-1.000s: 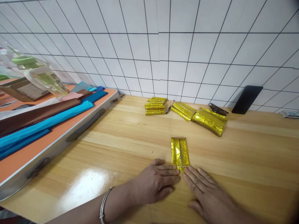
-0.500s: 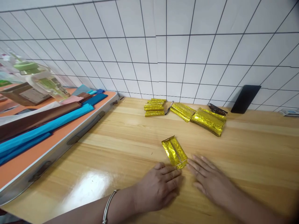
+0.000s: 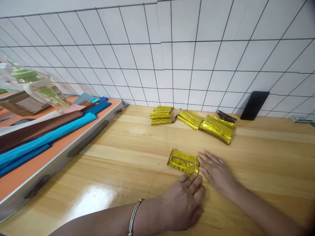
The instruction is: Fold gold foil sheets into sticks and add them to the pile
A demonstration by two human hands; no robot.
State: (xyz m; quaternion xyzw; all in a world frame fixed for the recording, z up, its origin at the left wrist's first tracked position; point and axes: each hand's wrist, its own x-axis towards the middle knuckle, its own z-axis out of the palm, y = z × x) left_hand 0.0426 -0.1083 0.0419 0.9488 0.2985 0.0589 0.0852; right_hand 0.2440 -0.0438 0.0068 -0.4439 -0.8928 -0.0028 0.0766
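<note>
A folded gold foil sheet (image 3: 183, 161) lies on the wooden table with creases along its length and a narrow fold at its right end. At its near right corner is my left hand (image 3: 183, 203), fingers curled down and together; the fingertips are partly hidden, and they seem to grip the corner. My right hand (image 3: 218, 170) rests by the right end, fingers stretched out and their tips touching the foil's edge. A metal bangle (image 3: 134, 218) circles my left wrist.
Toward the wall lie several rolled gold foil pieces (image 3: 161, 115), a pen (image 3: 176, 116), flat gold foil sheets (image 3: 218, 128), a dark hair clip (image 3: 226, 116) and a black phone (image 3: 254, 105) leaning on the wall. Left, an orange board (image 3: 81, 136) holds coloured sheets (image 3: 59, 134), a carton and a green-lidded bottle (image 3: 36, 83).
The foil sheet has turned so its length runs more nearly left to right. My left hand has moved right with its fingers more curled; my right hand has shifted slightly away from me.
</note>
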